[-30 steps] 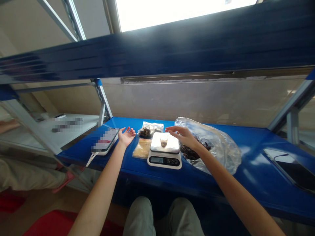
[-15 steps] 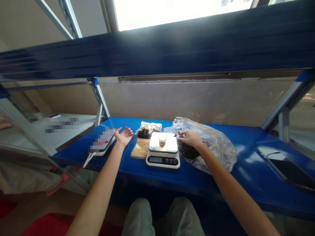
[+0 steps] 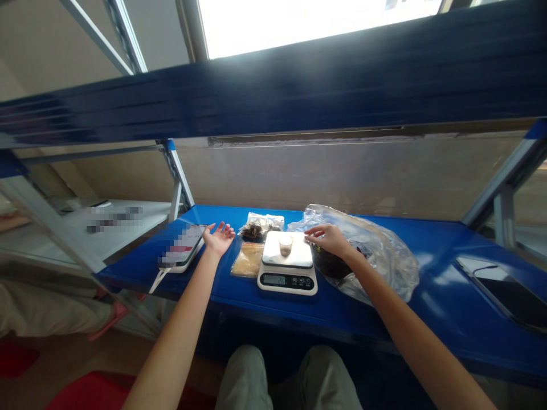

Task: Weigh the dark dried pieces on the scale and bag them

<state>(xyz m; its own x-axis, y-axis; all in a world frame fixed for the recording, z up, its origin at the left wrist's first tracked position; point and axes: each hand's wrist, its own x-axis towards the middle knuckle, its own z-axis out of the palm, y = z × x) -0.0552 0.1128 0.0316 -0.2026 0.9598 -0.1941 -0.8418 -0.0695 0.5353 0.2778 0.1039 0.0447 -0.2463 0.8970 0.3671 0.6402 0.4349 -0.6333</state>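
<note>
Small cup (image 3: 286,246) on scale (image 3: 300,256), just left of right hand (image 3: 330,238) (whether gripping, cannot tell), left hand (image 3: 220,239) unclenched.

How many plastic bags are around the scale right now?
3 visible: a tan-filled bag left of the scale, a small clear bag behind that, and a large clear bag right of the scale, partly beneath the right hand. Others may be hidden.

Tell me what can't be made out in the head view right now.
In the head view:
- Dark pieces in the clear bag: partly hidden by the right hand and forearm.
- Anything between that hand's fingertips: too small to tell.
- Contents of the small cup: too small to identify.
- Left device's screen: mostly pixelated.
- Co-worker's arm: blurred, cut off by the left edge.
</note>
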